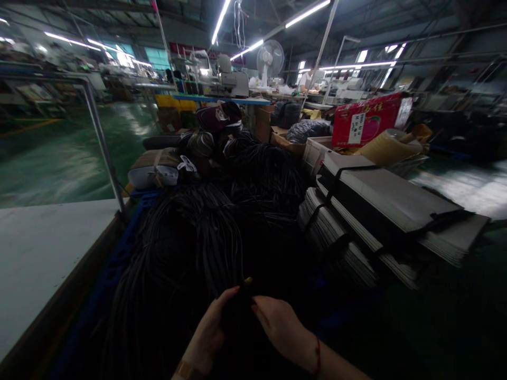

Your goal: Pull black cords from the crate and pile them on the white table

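Observation:
Long black straps (216, 232) lie in thick, loosely gathered bundles in front of me. My left hand (208, 332) is closed around dark strands at the near end of one bundle, its thumb on top. Close beside it, my right hand (283, 324) is closed, thumb and fingers pinched together on something dark. A small yellowish piece (248, 280) shows just beyond the fingertips; what it belongs to cannot be made out. Deep shadow hides most of what lies between the hands.
Strapped stacks of pale sheets (392, 190) stand at right, below a red box (364, 121). A blue pallet (119, 253) edges the pile. Rolled fabric bundles (154, 169) lie beyond. A white tabletop (43, 253) and metal rail (99, 137) are at left; sewing machines (233, 82) stand behind.

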The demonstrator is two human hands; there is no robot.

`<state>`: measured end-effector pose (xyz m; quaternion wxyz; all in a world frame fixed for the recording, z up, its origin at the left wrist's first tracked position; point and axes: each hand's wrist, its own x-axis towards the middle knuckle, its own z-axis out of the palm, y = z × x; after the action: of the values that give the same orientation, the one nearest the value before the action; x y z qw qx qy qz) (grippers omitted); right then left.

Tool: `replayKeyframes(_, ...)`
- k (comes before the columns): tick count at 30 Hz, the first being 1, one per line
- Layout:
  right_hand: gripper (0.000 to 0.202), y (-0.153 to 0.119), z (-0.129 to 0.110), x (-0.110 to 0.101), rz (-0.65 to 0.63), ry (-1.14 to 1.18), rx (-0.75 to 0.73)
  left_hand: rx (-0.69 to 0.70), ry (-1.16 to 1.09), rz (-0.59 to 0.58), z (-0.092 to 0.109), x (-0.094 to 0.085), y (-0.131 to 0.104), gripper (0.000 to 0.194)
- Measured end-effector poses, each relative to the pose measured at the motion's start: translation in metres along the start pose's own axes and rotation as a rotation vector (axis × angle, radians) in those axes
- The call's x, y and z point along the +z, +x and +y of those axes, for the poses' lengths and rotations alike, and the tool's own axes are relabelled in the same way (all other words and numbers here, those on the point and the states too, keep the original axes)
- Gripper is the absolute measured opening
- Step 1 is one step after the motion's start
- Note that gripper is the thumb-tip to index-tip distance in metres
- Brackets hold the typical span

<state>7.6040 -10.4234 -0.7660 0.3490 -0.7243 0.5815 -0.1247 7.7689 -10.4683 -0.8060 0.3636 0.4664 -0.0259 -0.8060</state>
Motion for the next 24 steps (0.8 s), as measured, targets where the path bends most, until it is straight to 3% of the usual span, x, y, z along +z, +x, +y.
replayKeyframes(2, 0.042, -0.001, -0.005, -0.006, -0.015, 0.038, -0.011, 0.017, -0.025, -0.037, 0.002, -0.001, 0.001, 0.018)
replayKeyframes(6, 0.046, 0.007, -0.017, -0.018, 0.013, 0.107, -0.035, -0.049, -0.118, -0.294, 0.010, -0.003, 0.000, 0.030)
replayKeyframes(8, 0.052, 0.014, -0.024, -0.018, 0.005, 0.176, -0.025, -0.046, -0.118, -0.360, 0.016, -0.004, -0.001, 0.035)
replayKeyframes(11, 0.065, 0.026, -0.034, -0.006, -0.037, 0.274, 0.049, -0.032, -0.109, -0.411, 0.029, -0.007, -0.001, 0.044)
replayKeyframes(15, 0.060, 0.040, -0.049, 0.024, 0.016, 0.326, 0.053, -0.032, -0.239, -0.514, 0.050, -0.013, 0.004, 0.069)
replayKeyframes(19, 0.062, 0.063, -0.059, 0.038, -0.172, 0.209, 0.061, -0.011, -0.458, -0.512, 0.078, -0.027, 0.018, 0.053)
replayKeyframes(22, 0.050, 0.102, -0.057, 0.021, -0.354, 0.201, -0.048, -0.044, -0.662, -0.615, 0.110, -0.042, 0.021, 0.033)
replayKeyframes(24, 0.045, 0.144, -0.051, 0.000, -0.378, 0.237, -0.057, -0.047, -0.805, -0.688, 0.135, -0.051, 0.017, 0.025)
